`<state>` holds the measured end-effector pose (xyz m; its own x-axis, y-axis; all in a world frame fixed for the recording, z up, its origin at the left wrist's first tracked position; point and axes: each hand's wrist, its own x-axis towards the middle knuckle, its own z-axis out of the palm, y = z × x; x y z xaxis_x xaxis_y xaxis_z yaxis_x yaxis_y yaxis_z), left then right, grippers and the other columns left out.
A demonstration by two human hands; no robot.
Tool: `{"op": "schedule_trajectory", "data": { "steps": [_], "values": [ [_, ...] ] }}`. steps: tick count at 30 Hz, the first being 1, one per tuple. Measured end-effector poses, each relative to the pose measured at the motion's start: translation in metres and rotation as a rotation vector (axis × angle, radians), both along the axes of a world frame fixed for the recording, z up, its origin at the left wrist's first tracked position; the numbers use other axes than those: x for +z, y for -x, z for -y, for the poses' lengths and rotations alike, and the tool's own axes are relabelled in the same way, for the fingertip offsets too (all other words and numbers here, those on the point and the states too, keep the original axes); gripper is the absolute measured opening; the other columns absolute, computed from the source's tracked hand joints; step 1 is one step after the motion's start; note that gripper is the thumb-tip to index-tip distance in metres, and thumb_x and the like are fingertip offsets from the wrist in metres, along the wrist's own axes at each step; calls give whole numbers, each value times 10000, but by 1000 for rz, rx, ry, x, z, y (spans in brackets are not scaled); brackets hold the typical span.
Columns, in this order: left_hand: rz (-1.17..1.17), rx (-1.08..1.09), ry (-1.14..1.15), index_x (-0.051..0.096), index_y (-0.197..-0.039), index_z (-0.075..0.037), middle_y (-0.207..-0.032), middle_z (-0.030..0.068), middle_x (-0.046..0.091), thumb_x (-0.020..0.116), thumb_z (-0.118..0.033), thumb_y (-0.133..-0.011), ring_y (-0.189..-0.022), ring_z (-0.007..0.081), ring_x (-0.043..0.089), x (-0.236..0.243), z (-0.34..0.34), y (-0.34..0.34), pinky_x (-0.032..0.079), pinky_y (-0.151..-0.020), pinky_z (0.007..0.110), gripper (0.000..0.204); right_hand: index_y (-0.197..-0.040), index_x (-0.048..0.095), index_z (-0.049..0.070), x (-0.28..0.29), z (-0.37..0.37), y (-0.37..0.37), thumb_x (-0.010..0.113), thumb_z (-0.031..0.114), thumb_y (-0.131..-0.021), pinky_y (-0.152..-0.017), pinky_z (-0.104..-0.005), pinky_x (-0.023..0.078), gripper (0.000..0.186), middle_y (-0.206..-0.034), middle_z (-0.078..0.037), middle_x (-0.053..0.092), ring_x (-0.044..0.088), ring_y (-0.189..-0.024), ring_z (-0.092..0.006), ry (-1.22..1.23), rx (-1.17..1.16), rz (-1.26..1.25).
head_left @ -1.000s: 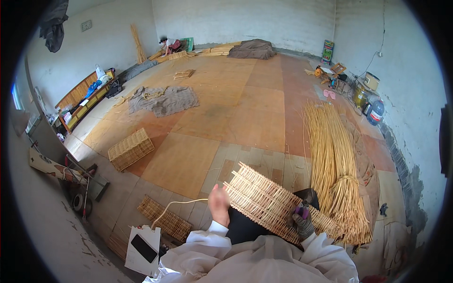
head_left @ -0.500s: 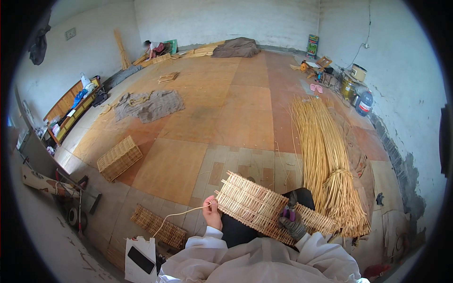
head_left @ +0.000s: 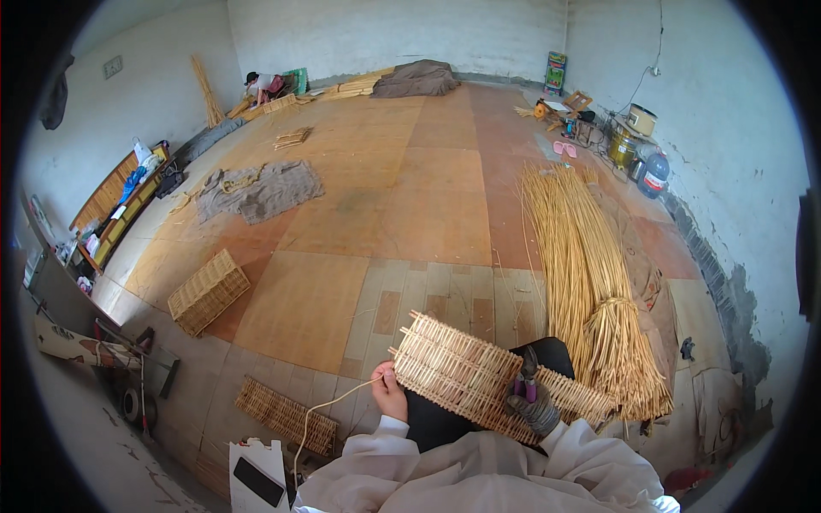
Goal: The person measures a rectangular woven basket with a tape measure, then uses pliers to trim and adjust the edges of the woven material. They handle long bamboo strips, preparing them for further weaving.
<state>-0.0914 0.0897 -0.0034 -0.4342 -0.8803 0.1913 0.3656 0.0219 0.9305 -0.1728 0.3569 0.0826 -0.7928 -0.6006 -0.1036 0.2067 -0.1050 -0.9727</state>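
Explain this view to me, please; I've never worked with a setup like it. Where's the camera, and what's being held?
There's no machine here: you're seeing a seated person's own hands, from a wide fisheye camera worn on the head and looking down. That lens bends straight edges near the rim.

The left hand pinches a pale strand at the left end of a woven panel, which lies over the lap. The right hand, in a grey glove, grips a purple-handled tool above the panel.

On the floor are a big bundle of stalks to the right, and a woven box-shaped piece and a grey cloth to the left.
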Motion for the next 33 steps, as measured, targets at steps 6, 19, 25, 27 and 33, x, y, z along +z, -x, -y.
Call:
{"op": "schedule_trajectory", "data": {
  "steps": [6, 19, 25, 27, 33],
  "values": [
    [59, 98, 64, 535, -989, 13, -881, 52, 570, 447, -123, -958, -791, 109, 518, 4, -9, 5, 433, -738, 242, 165, -938, 522, 42, -3, -4, 3, 743, 211, -751, -549, -288, 478, 335, -727, -35, 548, 557, -612, -158, 0, -25, 35],
    [-79, -44, -227, 526, -1052, 12, -923, 50, 590, 475, -127, -956, -812, 97, 538, 1, -6, -13, 446, -754, 232, 177, -1005, 532, 25, 7, -2, 3, 791, 235, -692, -522, -312, 490, 457, -726, -53, 569, 569, -596, -182, 35, -9, 148],
    [-98, -79, -258, 523, -1063, 18, -940, 63, 597, 475, -107, -951, -834, 106, 548, 0, -5, -13, 451, -769, 237, 175, -1038, 542, 13, -7, -4, 7, 804, 235, -690, -526, -310, 489, 489, -748, -57, 573, 570, -603, -185, 34, 31, 77],
    [-102, -86, -257, 522, -1066, 20, -943, 64, 598, 473, -99, -949, -838, 108, 549, -2, -5, -14, 452, -773, 238, 173, -1042, 542, 12, -8, -5, 6, 804, 236, -691, -528, -310, 489, 492, -753, -56, 572, 569, -604, -184, 37, 17, 91],
    [-50, -76, -210, 518, -1072, 21, -946, 63, 598, 468, -90, -949, -834, 111, 549, -2, -4, -16, 450, -773, 236, 173, -1048, 538, 5, -5, -4, 5, 797, 233, -697, -531, -312, 492, 492, -766, -52, 569, 568, -609, -184, 32, 31, 70]
  ]
}}
